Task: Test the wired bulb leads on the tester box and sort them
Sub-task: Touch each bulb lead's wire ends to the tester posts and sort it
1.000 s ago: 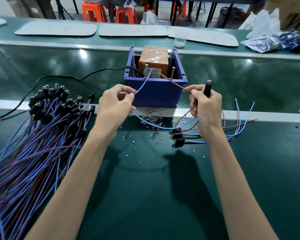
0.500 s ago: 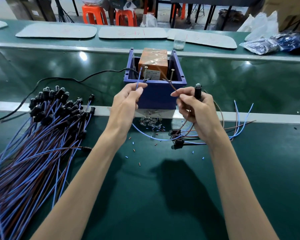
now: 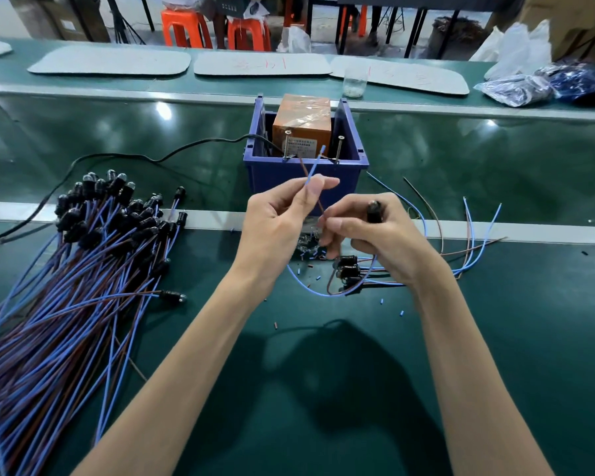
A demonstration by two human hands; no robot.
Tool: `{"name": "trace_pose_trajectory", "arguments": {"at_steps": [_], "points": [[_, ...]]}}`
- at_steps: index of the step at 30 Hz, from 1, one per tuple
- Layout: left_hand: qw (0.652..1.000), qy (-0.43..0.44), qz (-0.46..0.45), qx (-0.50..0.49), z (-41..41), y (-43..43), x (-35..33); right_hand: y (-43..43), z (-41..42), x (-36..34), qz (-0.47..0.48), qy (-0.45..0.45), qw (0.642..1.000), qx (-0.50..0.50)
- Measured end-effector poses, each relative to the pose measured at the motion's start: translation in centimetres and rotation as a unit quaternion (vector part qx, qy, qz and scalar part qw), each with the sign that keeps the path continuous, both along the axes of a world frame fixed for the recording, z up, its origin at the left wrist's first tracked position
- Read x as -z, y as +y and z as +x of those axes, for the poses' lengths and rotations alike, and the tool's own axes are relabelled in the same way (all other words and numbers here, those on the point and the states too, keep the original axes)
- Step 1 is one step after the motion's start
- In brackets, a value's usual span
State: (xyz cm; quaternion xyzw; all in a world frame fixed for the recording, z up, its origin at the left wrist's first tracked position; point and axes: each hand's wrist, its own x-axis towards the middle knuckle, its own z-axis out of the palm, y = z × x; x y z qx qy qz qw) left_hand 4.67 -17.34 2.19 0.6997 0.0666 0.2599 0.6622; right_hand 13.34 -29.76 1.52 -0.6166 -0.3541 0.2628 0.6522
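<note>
The tester, an orange box (image 3: 303,123) with two upright screws, sits inside a blue bin (image 3: 305,173) at the table's middle. My left hand (image 3: 282,221) pinches the blue wire end (image 3: 312,170) of one lead, raised in front of the bin. My right hand (image 3: 375,235) grips that lead's black bulb holder (image 3: 374,211) and pinches its brown wire (image 3: 311,187). The two wire ends cross just below the screws, apart from them. A big bundle of wired bulb leads (image 3: 93,249) lies at the left. A small group of leads (image 3: 354,269) lies under my right hand.
A black power cable (image 3: 134,156) runs left from the bin. Small bits of blue and brown insulation (image 3: 310,255) litter the green mat. A clear cup (image 3: 354,82), grey mats and plastic bags stand on the far bench, with orange stools behind.
Both hands drew back from the bin's screws and came closer together. The blue and brown wire ends left the screws and now cross in front of the bin.
</note>
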Motion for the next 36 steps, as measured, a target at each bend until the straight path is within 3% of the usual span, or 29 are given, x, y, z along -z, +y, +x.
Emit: {"name": "trace_pose_trajectory", "arguments": {"at_steps": [3,8,13,25,36], "points": [[1.000,0.001,0.004,-0.006,0.1,-0.3,0.2,0.2,-0.1,-0.2,-0.036,-0.013,0.999,0.015],[0.998,0.033,0.027,-0.050,0.2,0.3,0.5,0.8,0.5,-0.3,0.040,-0.023,0.975,0.216],[0.994,0.042,0.085,-0.049,0.2,0.3,0.7,1.0,-0.1,-1.2,0.137,-0.010,0.974,0.182],[0.988,0.072,0.128,-0.053,0.3,-0.2,0.9,1.6,-0.7,-1.6,0.070,0.005,0.970,0.232],[0.986,0.101,0.128,-0.031,0.2,-0.2,0.4,2.3,-0.7,-1.4,0.082,0.086,0.950,0.289]]}}
